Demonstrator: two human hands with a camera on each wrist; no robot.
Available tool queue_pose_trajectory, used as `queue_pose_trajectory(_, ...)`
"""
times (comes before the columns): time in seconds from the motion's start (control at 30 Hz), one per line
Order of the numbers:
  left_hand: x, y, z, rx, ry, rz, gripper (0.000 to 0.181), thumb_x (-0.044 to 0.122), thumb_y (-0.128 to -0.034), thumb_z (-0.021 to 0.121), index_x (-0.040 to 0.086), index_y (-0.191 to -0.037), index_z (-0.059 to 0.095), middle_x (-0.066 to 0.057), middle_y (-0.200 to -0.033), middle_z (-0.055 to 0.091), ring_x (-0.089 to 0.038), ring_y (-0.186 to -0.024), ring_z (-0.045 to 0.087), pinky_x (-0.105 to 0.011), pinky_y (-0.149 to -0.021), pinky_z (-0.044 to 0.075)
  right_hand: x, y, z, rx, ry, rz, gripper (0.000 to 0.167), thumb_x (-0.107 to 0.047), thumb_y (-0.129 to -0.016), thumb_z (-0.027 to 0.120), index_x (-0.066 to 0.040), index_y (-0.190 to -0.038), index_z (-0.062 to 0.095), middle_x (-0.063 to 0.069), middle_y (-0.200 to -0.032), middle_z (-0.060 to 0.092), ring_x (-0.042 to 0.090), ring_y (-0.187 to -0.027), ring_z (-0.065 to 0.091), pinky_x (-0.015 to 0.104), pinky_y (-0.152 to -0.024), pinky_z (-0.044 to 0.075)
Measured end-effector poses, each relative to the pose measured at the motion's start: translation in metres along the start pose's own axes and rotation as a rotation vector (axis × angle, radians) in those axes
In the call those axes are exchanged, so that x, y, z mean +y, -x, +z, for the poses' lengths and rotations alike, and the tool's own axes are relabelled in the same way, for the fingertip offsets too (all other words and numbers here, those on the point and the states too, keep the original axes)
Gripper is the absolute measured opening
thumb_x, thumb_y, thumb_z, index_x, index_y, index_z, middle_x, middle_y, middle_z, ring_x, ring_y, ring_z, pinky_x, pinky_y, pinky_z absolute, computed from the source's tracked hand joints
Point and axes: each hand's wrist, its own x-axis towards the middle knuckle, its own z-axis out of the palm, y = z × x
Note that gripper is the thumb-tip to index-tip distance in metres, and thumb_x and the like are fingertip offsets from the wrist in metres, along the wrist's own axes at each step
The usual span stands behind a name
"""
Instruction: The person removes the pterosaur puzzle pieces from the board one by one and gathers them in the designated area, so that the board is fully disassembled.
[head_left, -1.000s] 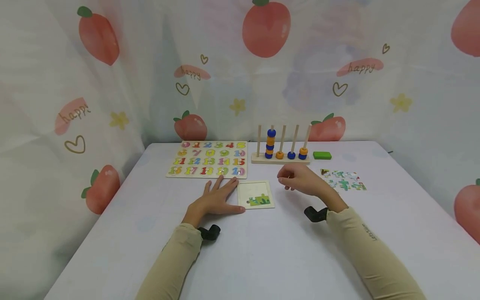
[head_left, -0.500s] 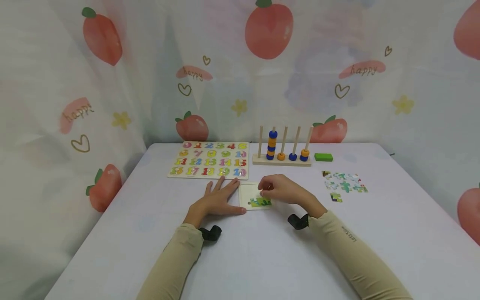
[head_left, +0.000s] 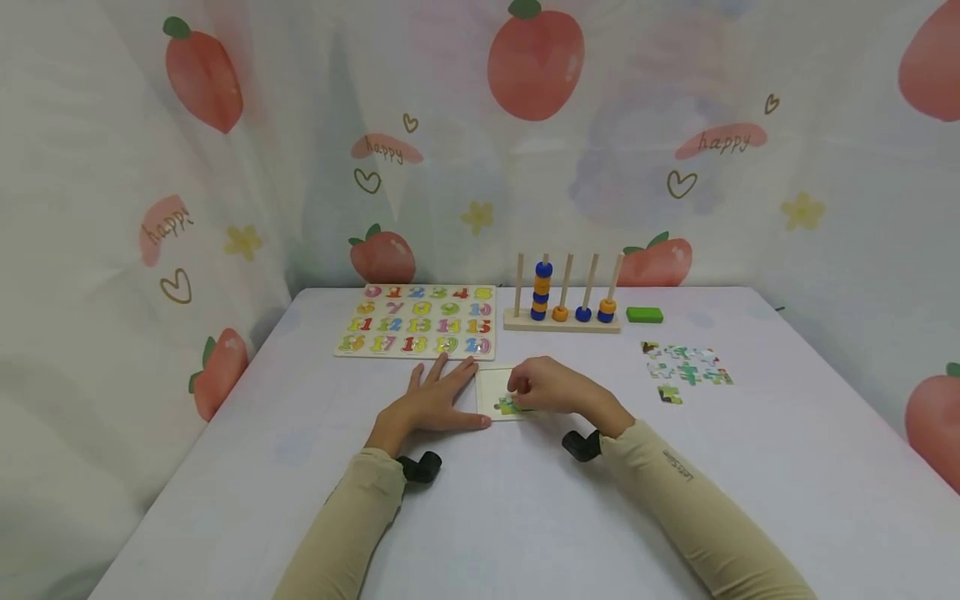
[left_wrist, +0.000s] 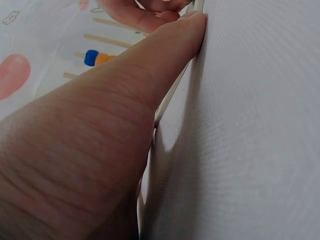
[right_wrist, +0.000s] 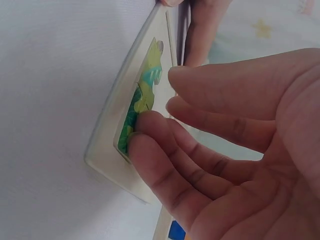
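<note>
My left hand (head_left: 429,404) lies spread on the table with straight fingers. Its fingertips and thumb touch the left edge of a small square wooden puzzle tray (head_left: 491,380). Joined green jigsaw pieces (right_wrist: 146,85) lie along the tray's near side. Over the tray's right part is my right hand (head_left: 558,386), its fingers loosely bent. In the right wrist view, its lower fingertips (right_wrist: 139,142) rest on the green pieces. Thumb and index finger (right_wrist: 182,107) stand close together, and no piece shows between them. The right hand covers part of the pieces in the head view.
Loose jigsaw pieces (head_left: 686,367) lie to the right, one piece (head_left: 670,394) nearer me. Behind the tray are a number board (head_left: 416,321) and a peg stand (head_left: 562,323) with blue and orange beads. A green block (head_left: 644,315) lies beside the stand.
My right hand has moved left from beside the tray to over its green pieces, then lower onto them. The left hand has stayed at the tray's left edge.
</note>
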Motion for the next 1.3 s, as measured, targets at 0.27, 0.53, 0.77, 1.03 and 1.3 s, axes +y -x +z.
queue_pose_trajectory(0.27, -0.0003, 0.0015, 0.0002, -0.007, 0.005, -0.001, 0.107, 0.076, -0.0891, 0.069, 0.027, -0.173, 0.024, 0.007, -0.18, 0.013, -0.031, -0.164, -0.009, -0.06, -0.127, -0.011, -0.0022, -0.0036, 0.0035, -0.013, 0.04, 0.034, 0.016, 0.0, -0.09, 0.077, 0.003, -0.105, 0.077, 0.006, -0.098, 0.066, 0.019, -0.089, 0.06, 0.04, -0.088, 0.056)
queue_pose_trajectory(0.53, -0.0006, -0.0007, 0.0014, -0.004, 0.0, -0.003, 0.107, 0.076, -0.0891, 0.069, 0.028, -0.173, 0.023, 0.008, -0.179, 0.013, -0.03, -0.164, -0.01, -0.06, -0.127, -0.012, -0.0025, -0.0046, 0.0053, -0.006, -0.003, 0.108, 0.007, -0.001, -0.091, 0.077, -0.001, -0.099, 0.077, 0.005, -0.097, 0.066, 0.02, -0.089, 0.059, 0.04, -0.088, 0.056)
queue_pose_trajectory(0.77, -0.0012, -0.0014, 0.0018, -0.001, -0.002, -0.004, 0.107, 0.076, -0.0889, 0.069, 0.028, -0.173, 0.023, 0.007, -0.179, 0.013, -0.03, -0.164, -0.009, -0.06, -0.127, -0.013, -0.0018, -0.0049, 0.0056, 0.006, -0.019, 0.12, 0.006, -0.003, -0.095, 0.075, -0.002, -0.1, 0.078, 0.005, -0.099, 0.067, 0.021, -0.091, 0.061, 0.041, -0.091, 0.057)
queue_pose_trajectory(1.03, -0.0008, -0.0013, 0.0004, 0.005, 0.01, 0.0, 0.107, 0.075, -0.0889, 0.07, 0.027, -0.173, 0.024, 0.006, -0.179, 0.015, -0.031, -0.164, -0.008, -0.06, -0.127, -0.012, -0.0014, -0.0064, 0.0046, -0.014, 0.002, 0.083, 0.01, 0.0, -0.091, 0.076, -0.001, -0.101, 0.077, 0.006, -0.099, 0.067, 0.021, -0.092, 0.06, 0.042, -0.091, 0.056)
queue_pose_trajectory(1.3, -0.0006, -0.0016, 0.0008, 0.002, 0.009, -0.001, 0.107, 0.075, -0.089, 0.07, 0.027, -0.173, 0.024, 0.006, -0.179, 0.014, -0.031, -0.164, -0.008, -0.06, -0.127, -0.012, -0.0006, -0.002, 0.0035, 0.01, -0.04, 0.084, 0.006, 0.001, -0.094, 0.072, -0.004, -0.097, 0.07, 0.003, -0.095, 0.067, 0.021, -0.089, 0.06, 0.039, -0.087, 0.055)
